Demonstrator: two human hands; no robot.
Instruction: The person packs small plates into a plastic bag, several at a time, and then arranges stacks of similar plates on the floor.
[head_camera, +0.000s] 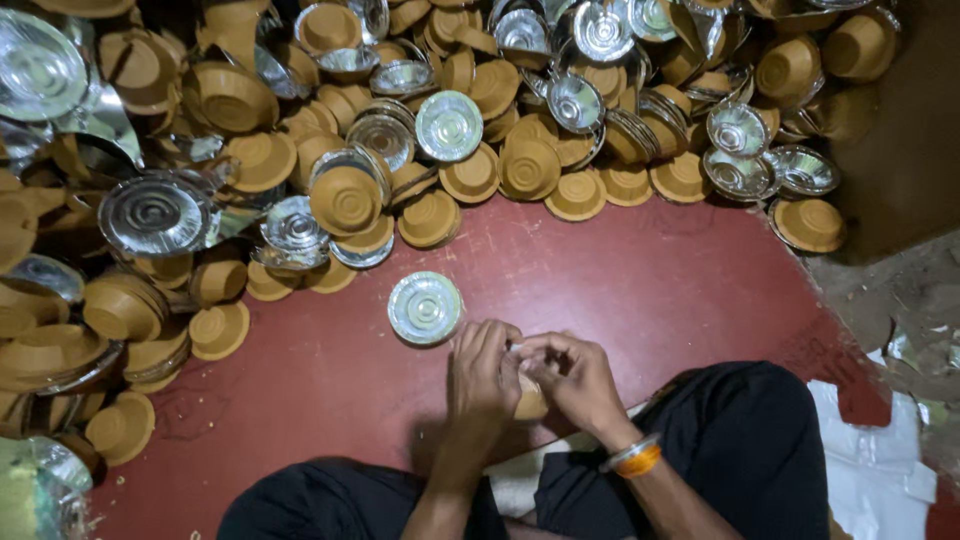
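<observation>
Two hands meet over the red floor, just above the person's crossed legs: the left hand and right hand both pinch a small brown paper bowl stack, fingers curled tight around it. Mostly covered, the stack seems to run toward the lap; its exact tilt is hard to tell. Just beside the left hand lies a single silver-lined bowl, open side up. Beyond, a heap of brown and foil bowls rings the floor, well apart from the hands.
</observation>
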